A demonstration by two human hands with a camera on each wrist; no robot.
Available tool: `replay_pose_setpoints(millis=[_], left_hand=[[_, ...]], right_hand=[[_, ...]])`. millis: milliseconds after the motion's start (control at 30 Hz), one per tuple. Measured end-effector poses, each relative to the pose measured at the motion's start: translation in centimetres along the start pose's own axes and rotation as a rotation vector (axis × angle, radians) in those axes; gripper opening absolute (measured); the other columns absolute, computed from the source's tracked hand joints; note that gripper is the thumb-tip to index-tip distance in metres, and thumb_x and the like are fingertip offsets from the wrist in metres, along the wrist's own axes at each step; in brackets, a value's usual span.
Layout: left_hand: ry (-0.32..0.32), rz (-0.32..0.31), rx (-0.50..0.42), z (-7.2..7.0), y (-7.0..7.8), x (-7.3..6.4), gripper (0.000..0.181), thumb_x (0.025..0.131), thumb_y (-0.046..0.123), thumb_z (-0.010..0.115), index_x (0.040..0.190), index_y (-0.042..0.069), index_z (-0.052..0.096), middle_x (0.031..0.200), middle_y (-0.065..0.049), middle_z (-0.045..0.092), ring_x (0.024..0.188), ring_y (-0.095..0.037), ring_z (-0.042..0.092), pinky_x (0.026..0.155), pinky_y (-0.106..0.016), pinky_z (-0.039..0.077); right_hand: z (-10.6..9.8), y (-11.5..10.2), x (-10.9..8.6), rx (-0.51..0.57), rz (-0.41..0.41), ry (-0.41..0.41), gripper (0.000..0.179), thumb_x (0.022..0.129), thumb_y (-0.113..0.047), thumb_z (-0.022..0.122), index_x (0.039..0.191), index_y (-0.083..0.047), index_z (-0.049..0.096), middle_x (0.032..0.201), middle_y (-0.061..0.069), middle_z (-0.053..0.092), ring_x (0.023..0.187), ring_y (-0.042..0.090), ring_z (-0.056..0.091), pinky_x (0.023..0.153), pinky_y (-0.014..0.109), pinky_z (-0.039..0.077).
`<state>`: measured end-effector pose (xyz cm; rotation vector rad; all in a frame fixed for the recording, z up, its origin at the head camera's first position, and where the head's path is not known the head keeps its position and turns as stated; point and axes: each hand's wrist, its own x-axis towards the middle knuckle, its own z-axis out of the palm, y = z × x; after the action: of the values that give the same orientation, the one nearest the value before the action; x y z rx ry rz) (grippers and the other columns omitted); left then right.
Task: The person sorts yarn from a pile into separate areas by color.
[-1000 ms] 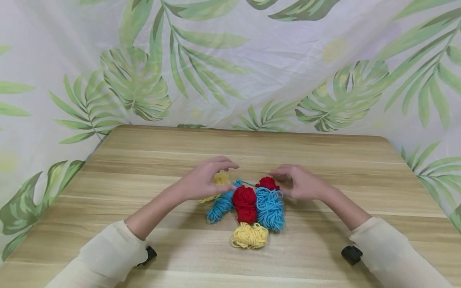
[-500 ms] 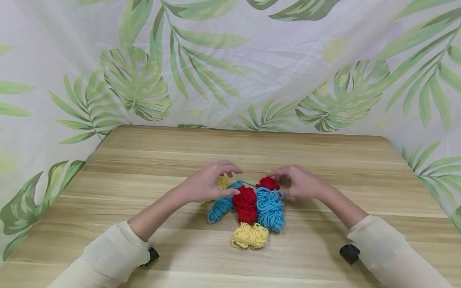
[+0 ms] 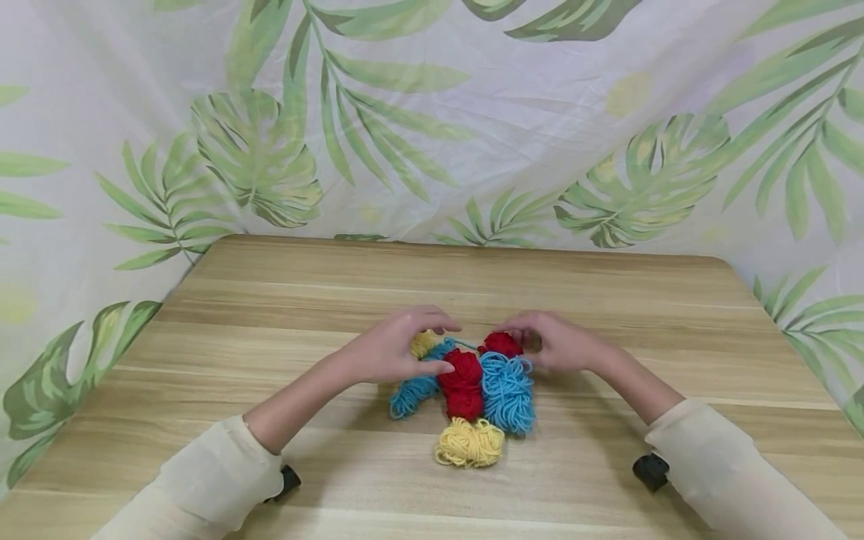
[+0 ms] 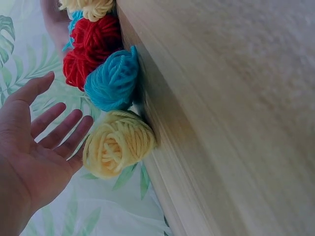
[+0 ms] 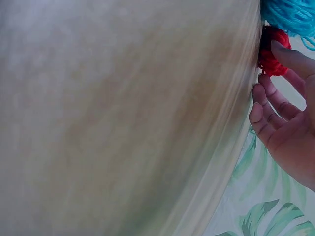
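Note:
A cluster of yarn bundles lies mid-table: a red skein (image 3: 462,386) in the centre, a blue skein (image 3: 508,394) to its right, another blue skein (image 3: 415,394) to its left and a yellow skein (image 3: 469,442) in front. Behind are a small red yarn ball (image 3: 502,344) and a yellow ball (image 4: 118,143). My left hand (image 3: 391,349) arches over the left side with fingers spread, thumb tip overlapping the central red skein. With thumb and forefinger around it, my right hand (image 3: 556,341) pinches the small red ball; its other fingers (image 5: 268,115) curl beside it.
The wood-grain table (image 3: 270,300) extends around the yarn. A leaf-patterned cloth (image 3: 506,135) hangs behind it. Black wrist devices (image 3: 652,472) show under both cream sleeves (image 3: 722,457). A blue strand (image 3: 464,343) stretches between the bundles at the back.
My left hand has shifted right, bringing its thumb from the left blue skein to the central red one. My right hand has edged left, its fingers closing in over the small red ball.

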<state>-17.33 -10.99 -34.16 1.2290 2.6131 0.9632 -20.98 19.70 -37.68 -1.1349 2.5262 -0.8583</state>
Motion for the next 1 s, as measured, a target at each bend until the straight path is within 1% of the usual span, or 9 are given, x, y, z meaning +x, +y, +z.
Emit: replay_pose_setpoints(millis=[100,200,433,733,1000], left_hand=[[-0.005,0.017,0.004,0.0,0.1,0.0,0.048,0.091,0.023,0.081,0.132,0.002,0.068,0.128,-0.014,0.069,0.113,-0.029,0.064,0.098,-0.047,0.055],[-0.006,0.026,0.012,0.0,0.1,0.0,0.048,0.091,0.023,0.081,0.132,0.002,0.068,0.127,-0.013,0.069,0.112,-0.029,0.064,0.098,-0.046,0.055],[-0.02,0.033,0.012,0.2,0.2,0.2,0.048,0.091,0.024,0.08,0.133,0.003,0.067,0.126,-0.013,0.069,0.113,-0.029,0.064,0.098,-0.046,0.055],[-0.039,0.047,0.015,0.5,0.1,0.6,0.049,0.091,0.024,0.081,0.132,0.001,0.067,0.127,-0.014,0.069,0.113,-0.029,0.065,0.099,-0.047,0.054],[-0.048,0.055,0.031,0.8,0.0,0.7,0.05,0.09,0.023,0.082,0.132,0.001,0.067,0.129,-0.013,0.069,0.118,-0.028,0.065,0.102,-0.045,0.054]], right_hand=[[0.0,0.1,0.0,-0.001,0.01,0.001,0.045,0.086,0.005,0.074,0.13,0.005,0.067,0.09,0.002,0.058,0.082,0.02,0.054,0.073,0.033,0.051],[0.2,0.2,0.1,-0.006,0.016,0.02,0.041,0.086,0.004,0.075,0.126,0.006,0.068,0.09,0.001,0.06,0.082,0.018,0.055,0.074,0.032,0.051],[0.2,0.5,0.2,-0.02,-0.012,0.062,0.03,0.086,0.003,0.077,0.114,0.006,0.069,0.089,0.002,0.065,0.079,0.016,0.058,0.07,0.031,0.054],[0.0,1.0,-0.2,0.006,0.045,0.114,0.025,0.083,0.0,0.077,0.107,0.003,0.068,0.086,0.003,0.065,0.077,0.017,0.058,0.068,0.028,0.052],[-0.7,1.0,-0.6,-0.012,0.084,0.174,0.025,0.082,-0.004,0.076,0.105,0.001,0.067,0.085,0.002,0.064,0.079,0.019,0.058,0.07,0.029,0.051]])
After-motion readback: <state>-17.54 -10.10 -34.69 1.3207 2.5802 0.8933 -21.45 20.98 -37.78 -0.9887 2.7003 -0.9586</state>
